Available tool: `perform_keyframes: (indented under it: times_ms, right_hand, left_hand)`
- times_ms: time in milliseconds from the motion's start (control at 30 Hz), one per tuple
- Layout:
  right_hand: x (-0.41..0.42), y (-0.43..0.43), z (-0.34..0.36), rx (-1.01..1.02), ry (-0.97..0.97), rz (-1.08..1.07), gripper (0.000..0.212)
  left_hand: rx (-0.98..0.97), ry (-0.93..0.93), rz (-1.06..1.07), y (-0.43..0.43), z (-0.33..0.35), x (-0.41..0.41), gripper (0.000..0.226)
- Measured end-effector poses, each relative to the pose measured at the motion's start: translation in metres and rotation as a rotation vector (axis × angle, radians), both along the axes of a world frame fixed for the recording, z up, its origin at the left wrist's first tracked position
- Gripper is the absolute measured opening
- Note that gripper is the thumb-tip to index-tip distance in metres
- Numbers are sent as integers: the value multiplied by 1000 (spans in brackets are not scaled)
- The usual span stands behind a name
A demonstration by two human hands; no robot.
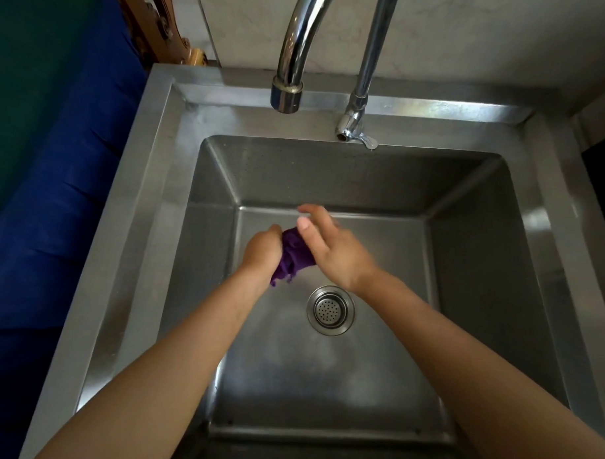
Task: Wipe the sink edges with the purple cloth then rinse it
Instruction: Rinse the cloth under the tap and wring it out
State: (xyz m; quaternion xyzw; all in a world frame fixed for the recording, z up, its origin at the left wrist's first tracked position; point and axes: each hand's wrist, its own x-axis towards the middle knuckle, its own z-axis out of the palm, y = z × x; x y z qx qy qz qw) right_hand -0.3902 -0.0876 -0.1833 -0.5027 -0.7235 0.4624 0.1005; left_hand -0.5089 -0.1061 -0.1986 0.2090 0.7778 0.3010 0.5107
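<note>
Purple cloth [295, 255] is sitting bunched into a tight wad between both hands, low over the basin; the left hand [261, 252] is gripping it from the left, fingers curled round the wad, with a loose tail hanging just below that hand; the right hand [334, 251] is lying against the cloth's other side, fingers fairly straight and spread, their tips blurred, so it is pressing rather than clutching. Both hands are working well apart from the sink [152, 176] rim; the drain [331, 310] is lying just below the right wrist, and the spout [288, 98] is hanging well beyond the fingertips; no water is showing from it. Judging by this, the edge-wiping is looking done, and the rinse is either beginning or being prepared with a squeeze; whether the cloth is getting wet I cannot tell; opening the tap handle [357, 136], beyond the right hand, and running water through the cloth is probably remaining.
</note>
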Motion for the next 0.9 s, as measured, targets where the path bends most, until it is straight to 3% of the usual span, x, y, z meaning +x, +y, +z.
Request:
perform_keyframes:
  times_ms: [67, 133, 200, 333, 500, 667, 900]
  right_hand:
    - [2, -4, 5, 240, -21, 197, 59]
    - [1, -1, 8, 364, -31, 246, 64]
    - [-2, 5, 7, 454, -19, 195, 65]
    - [-9, 7, 5, 595, -40, 5, 58]
    - [-16, 2, 3, 387, -117, -177, 41]
    - [-25, 14, 8, 153, -101, -262, 43]
    - [-17, 28, 25, 66, 12, -374, 39]
  left_hand:
    - [8, -308, 143, 1, 11, 2, 38]
    - [-1, -434, 117, 0, 21, 6, 39]
    - [-8, -381, 68, 2, 25, 9, 39]
    - [103, -67, 57, 2, 18, 17, 47]
    - [126, 119, 16, 1, 15, 18, 53]
    - [71, 238, -50, 9, 13, 15, 49]
    - [233, 373, -101, 24, 34, 23, 59]
